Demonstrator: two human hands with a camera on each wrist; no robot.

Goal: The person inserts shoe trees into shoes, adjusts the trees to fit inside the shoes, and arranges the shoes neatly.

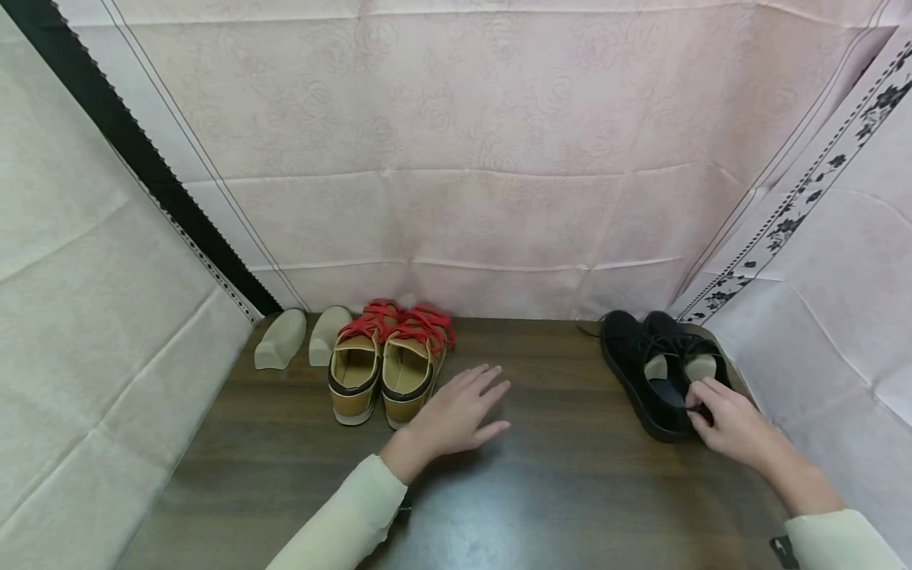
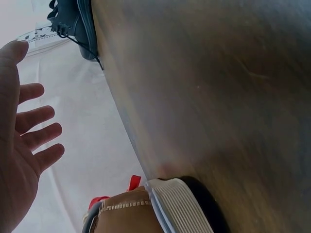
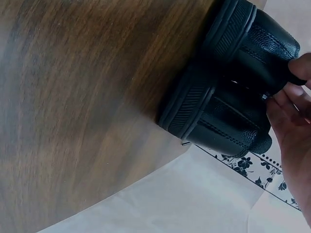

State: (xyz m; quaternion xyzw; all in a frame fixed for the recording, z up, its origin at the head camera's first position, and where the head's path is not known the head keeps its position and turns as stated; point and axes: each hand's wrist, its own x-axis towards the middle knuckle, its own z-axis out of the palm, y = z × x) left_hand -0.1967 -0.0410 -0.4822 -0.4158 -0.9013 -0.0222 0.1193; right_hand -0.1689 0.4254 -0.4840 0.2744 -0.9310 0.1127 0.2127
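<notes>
My right hand (image 1: 734,419) is at the heels of a pair of black lace-up shoes on the right. Thumb and fingers pinch the heel tab of the left black shoe (image 1: 627,356). The right black shoe (image 1: 659,323) sits close beside it, partly covered by the hand. Pale inserts (image 1: 701,366) show inside both. In the right wrist view, the black heels (image 3: 228,116) have ribbed soles. My left hand (image 1: 456,412) hovers with spread fingers, holding nothing, just right of the tan shoes (image 1: 406,372) with red laces (image 1: 427,324).
Two pale shoe inserts (image 1: 281,340) stand left of the tan shoes, near the back-left corner. Patterned pale cloth (image 1: 499,158) hangs as walls at the back and both sides of the brown wood-grain surface (image 1: 527,491).
</notes>
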